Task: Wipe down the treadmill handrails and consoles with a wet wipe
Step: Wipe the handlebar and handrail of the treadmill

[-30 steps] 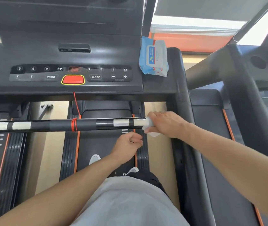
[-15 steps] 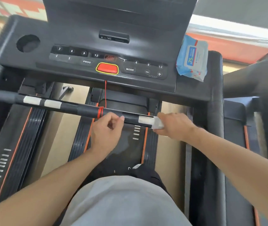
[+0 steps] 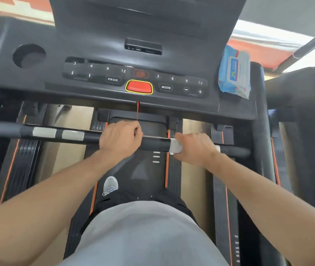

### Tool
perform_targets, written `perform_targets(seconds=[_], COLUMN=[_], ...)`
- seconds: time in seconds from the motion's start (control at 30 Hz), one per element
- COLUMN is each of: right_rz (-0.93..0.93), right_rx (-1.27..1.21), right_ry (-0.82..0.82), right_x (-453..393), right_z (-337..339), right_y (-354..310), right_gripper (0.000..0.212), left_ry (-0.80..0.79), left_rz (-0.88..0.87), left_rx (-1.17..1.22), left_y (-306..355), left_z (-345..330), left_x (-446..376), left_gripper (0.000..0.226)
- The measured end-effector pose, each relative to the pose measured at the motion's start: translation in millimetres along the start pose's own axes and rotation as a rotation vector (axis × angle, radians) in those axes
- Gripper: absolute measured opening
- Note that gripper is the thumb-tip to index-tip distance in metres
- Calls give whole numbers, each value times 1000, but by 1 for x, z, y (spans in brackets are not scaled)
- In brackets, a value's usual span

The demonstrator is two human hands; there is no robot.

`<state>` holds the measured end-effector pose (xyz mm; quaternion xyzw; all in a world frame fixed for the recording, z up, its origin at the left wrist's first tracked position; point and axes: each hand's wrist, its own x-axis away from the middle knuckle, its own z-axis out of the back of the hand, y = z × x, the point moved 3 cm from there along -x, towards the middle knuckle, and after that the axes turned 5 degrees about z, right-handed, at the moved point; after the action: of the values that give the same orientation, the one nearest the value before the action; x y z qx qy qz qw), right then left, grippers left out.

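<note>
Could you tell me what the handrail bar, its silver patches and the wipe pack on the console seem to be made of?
Handrail bar: probably metal or hard plastic with a smooth black finish, given its soft sheen.
Silver patches: likely bare metal sensor plates, matte grey.
Wipe pack: soft plastic film, glossy and crinkled.

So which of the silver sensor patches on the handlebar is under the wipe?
The one on the right end of the handlebar, where the right hand presses the wet wipe. The two left patches lie bare.
</note>
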<state>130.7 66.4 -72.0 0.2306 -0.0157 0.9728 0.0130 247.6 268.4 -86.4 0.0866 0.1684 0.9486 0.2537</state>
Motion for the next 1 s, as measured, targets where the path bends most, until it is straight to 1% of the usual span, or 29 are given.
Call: perform_targets(seconds=[0.07,0.1,0.17,0.27,0.33,0.37,0.43,0.5,0.57,0.63,0.73,0.8,0.83,0.9,0.93,1.0], right_rz=[-78,-87,-39,55,69,70,31,-95,-237,-286,-170,-72,-58,-63,-63,-63], right_rx=[-26,-35,-39,-20,-41,-51,-17,14,18,-12,-37,-45,-54,-119,-190,-393], right_ry=[-55,-55,-17,29,69,66,0,-85,-117,-113,-62,-28,-20,-48,-77,-125], right_x=[11,9,-10,-42,-48,-44,-27,-4,18,21,-12,-34,-40,-43,-41,-38], right_z=[0,0,2,2,6,6,3,1,1,1,5,7,8,10,12,20], right_y=[16,12,-19,-71,-78,-73,-49,-10,21,22,-30,-63,-70,-69,-66,-56], right_gripper=[31,29,27,32,31,28,25,23,26,26,27,33,36,40,44,57], left_ry=[-66,-89,-104,-100,-110,-122,-139,-130,-111,-110,-117,-119,-122,-132,-129,-126], left_rz=[-12,-26,-49,-88,-105,-105,-97,-106,-113,-118,-138,-142,-141,-140,-142,-148], left_rx=[-11,-4,17,30,25,20,11,2,-11,-23,-24,-26,-23,-7,0,13], left_y=[0,-1,-2,-2,-3,-4,-5,-3,-2,-2,0,2,2,1,0,-1], left_z=[-1,-2,-4,-4,-2,-2,-1,-1,-1,-2,0,2,3,5,6,8], left_x=[-2,-4,-6,-5,-5,-5,-5,-5,-5,-6,-5,-5,-5,-5,-5,-5], left_gripper=[22,24,26,29,29,30,31,31,30,30,32,33,35,39,41,45])
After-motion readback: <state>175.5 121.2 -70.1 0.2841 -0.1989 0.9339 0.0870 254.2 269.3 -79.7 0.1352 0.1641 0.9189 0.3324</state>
